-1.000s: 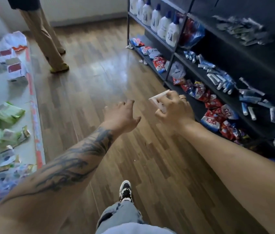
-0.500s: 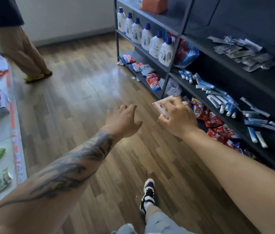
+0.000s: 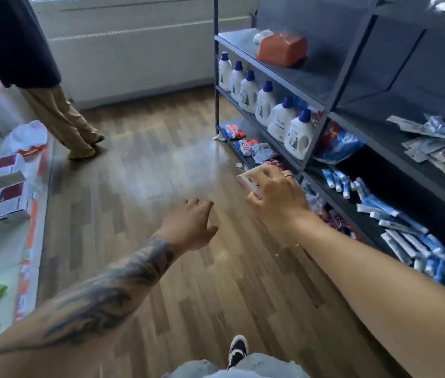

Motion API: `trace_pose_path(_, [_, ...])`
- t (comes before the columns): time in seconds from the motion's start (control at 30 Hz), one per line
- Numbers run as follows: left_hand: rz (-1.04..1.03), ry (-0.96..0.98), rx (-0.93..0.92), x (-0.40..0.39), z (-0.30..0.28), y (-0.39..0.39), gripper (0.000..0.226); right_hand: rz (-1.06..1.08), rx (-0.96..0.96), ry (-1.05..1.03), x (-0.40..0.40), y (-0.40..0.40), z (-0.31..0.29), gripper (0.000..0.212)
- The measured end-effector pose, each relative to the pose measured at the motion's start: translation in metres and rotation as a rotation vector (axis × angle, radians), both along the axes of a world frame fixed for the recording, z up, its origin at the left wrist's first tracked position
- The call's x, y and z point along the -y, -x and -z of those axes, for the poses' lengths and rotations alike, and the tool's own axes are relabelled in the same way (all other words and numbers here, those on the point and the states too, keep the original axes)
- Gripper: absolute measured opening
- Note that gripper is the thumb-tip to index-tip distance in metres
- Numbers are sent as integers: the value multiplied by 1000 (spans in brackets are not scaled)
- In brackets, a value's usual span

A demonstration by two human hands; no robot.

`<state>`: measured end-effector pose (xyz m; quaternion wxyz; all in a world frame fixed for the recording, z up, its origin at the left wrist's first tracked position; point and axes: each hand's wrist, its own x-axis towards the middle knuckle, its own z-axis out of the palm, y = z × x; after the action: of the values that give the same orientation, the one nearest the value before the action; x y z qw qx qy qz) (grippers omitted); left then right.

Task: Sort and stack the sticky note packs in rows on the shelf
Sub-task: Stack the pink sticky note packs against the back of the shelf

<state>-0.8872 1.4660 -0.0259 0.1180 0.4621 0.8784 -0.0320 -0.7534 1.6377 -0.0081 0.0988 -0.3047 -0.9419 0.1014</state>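
Observation:
My right hand grips a small white sticky note pack in its curled fingers, held in the air just in front of the dark shelf unit on the right. My left hand hangs over the wooden floor to the left of it, fingers loosely spread and holding nothing. The shelf's lower boards carry loose red packets, blue-and-white tubes and flat grey sachets.
White detergent bottles with blue caps line a shelf board, an orange pack lies above them. A person's legs stand at the far left. A low white display with boxes and green packs runs along the left. My shoe is below.
The view has swung up and to the right, bringing the shelf unit closer. My right hand has carried the pack toward the shelf; my left hand stays empty beside it.

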Motion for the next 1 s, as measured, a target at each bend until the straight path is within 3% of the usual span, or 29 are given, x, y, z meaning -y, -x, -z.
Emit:
trace_pose_path(0.23, [-105, -24, -8, -97, -21, 78, 62, -52, 6, 38, -96, 74, 1, 46])
trace_pose_path(0.57, [-148, -114, 128, -255, -22, 226, 67, 6, 27, 8, -240, 190, 9, 44])
trace_pose_path(1.0, [-53, -203, 97, -465, -87, 438, 66, -28, -8, -142, -434, 401, -74, 47])
